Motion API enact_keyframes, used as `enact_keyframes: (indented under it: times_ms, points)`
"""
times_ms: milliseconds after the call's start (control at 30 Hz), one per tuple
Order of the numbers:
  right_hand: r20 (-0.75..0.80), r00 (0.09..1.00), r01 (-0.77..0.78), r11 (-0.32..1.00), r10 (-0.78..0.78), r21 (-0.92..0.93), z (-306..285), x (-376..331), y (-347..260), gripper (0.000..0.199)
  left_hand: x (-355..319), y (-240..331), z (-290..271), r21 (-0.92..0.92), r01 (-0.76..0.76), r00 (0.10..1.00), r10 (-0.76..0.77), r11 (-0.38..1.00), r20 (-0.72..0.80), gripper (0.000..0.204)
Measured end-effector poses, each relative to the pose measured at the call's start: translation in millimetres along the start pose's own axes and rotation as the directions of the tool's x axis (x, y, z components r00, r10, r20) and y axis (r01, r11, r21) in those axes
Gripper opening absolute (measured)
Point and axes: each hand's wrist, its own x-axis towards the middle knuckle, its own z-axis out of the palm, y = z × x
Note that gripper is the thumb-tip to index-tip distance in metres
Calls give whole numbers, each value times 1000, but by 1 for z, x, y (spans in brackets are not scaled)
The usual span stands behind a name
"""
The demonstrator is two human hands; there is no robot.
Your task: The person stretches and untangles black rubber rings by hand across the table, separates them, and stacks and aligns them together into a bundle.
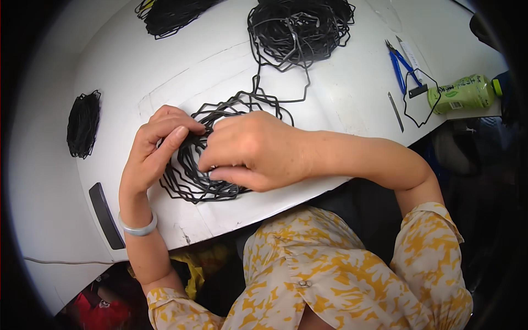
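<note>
A loose coil of thin black angular loops [187, 190], like kinked rubbery cord, lies under both my hands near the table's front edge. My left hand [151, 144] is at the coil's left side, thumb and fingertips pinched together on a black strand. Curled over the middle of the coil, my right hand [258, 148] has its fingers closed among the strands; its palm side and what it grips are mostly hidden. Strands run from the coil's far side up to a bigger tangled heap of the same black loops [300, 36].
Another black bundle [170, 14] lies at the far left, and a small one [83, 125] at the left. Blue-handled cutters [397, 69], a thin blade [395, 111], a single black loop [407, 113] and a green bottle [465, 94] are at the right. A dark flat bar [106, 215] lies near my left wrist.
</note>
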Motion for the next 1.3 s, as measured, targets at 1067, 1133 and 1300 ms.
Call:
enact_keyframes:
  times_ms: [1067, 1133, 1300]
  points:
    - [14, 959, 282, 954, -282, -100, 129, -25, -102, 16, -4, -7, 18, 238, 40, 981, 7, 970, -194, 10]
    - [158, 953, 262, 965, -257, -9, 137, -39, -110, 13, -3, -7, 20, 232, 45, 982, -1, 972, -187, 9]
    - [274, 938, 150, 961, -213, 231, 151, -62, -111, 10, 1, -10, 30, 215, 29, 978, 17, 976, -210, 9]
